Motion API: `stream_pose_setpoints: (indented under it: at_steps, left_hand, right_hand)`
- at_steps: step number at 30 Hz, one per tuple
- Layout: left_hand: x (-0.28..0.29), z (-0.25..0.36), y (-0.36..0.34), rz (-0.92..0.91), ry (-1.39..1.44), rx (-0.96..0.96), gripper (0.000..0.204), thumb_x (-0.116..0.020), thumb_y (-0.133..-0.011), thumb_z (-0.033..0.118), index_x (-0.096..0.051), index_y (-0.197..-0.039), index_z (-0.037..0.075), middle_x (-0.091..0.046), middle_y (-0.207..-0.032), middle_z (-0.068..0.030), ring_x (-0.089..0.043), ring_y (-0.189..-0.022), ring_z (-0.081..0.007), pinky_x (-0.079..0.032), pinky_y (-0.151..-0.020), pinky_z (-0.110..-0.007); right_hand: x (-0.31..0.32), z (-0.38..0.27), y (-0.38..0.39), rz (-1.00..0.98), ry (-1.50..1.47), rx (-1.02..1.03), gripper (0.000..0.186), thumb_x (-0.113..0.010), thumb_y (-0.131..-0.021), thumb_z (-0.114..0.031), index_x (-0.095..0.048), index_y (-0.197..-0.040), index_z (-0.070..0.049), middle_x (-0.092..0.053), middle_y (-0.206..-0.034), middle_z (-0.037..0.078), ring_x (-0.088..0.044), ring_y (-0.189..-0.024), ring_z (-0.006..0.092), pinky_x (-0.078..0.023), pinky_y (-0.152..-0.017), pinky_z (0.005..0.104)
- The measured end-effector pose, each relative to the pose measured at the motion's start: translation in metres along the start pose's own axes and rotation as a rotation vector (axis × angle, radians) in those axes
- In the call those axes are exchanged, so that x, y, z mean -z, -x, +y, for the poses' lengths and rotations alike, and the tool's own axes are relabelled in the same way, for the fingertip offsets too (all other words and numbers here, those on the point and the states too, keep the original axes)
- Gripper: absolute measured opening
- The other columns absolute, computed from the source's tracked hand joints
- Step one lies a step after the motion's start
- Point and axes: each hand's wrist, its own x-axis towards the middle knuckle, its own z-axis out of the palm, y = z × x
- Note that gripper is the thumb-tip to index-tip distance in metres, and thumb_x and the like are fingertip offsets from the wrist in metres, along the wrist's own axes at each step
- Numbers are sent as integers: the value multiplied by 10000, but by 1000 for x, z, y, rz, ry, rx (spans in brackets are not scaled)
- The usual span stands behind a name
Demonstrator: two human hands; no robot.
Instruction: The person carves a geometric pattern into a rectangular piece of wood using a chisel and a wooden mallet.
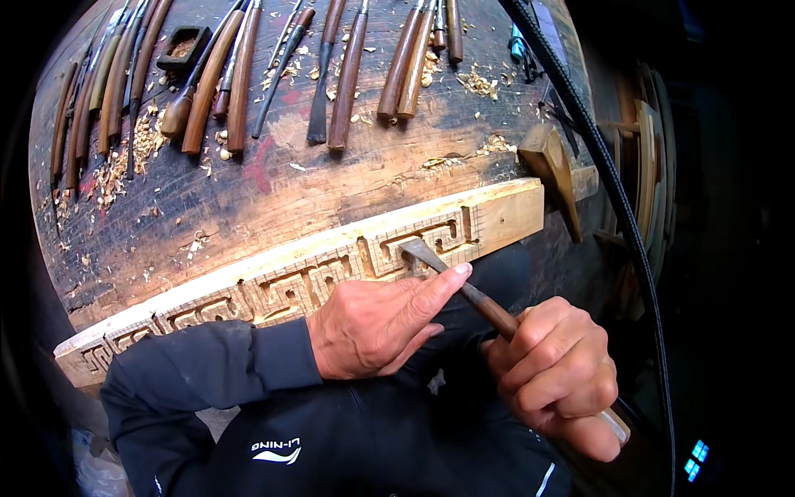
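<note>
My right hand is closed around the wooden handle of a chisel; the handle's pale end shows below the fist. The blade slants up and left, its flat tip on the carved face of a long wooden board. That face bears a pencilled grid and grooves cut in an angular fret pattern. My left hand leans on the board's near side, the tip of its long finger pressed over the metal shaft just behind the blade. Some of its other fingers are hidden.
Several wood-handled chisels lie along the back of the worn workbench, with wood shavings among them. A small dark square box sits among the tools. A wooden mallet lies past the board's right end. A black cable hangs at the right.
</note>
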Motion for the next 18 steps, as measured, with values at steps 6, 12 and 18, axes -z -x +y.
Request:
stream_pose_setpoints:
  at_steps: [6,12,18]
  left_hand:
    - [1,-3,-1,17,-11,8,885,-883,-904,41,-466,-1672,-94,-738,-1514,-229,-831,-1172,-368,-698,-911,-387]
    - [3,0,-1,4,-17,64,922,-883,-904,41,-433,-1698,-87,-715,-1549,-228,-819,-1215,-371,-689,-935,-386]
    - [0,1,0,57,3,101,948,-879,-901,33,-404,-1712,-94,-702,-1558,-248,-791,-1284,-392,-678,-984,-405]
  right_hand:
    - [-2,9,-2,-4,5,29,634,-573,-1192,-580,-465,-748,-141,-620,-601,14,-514,-375,92,-372,-374,221]
    - [-4,14,-7,0,25,-7,639,-542,-1201,-584,-458,-750,-139,-614,-603,16,-511,-375,90,-368,-362,222]
    - [-8,25,-23,-41,56,-26,633,-482,-1214,-593,-453,-793,-121,-601,-602,23,-477,-360,90,-361,-346,227]
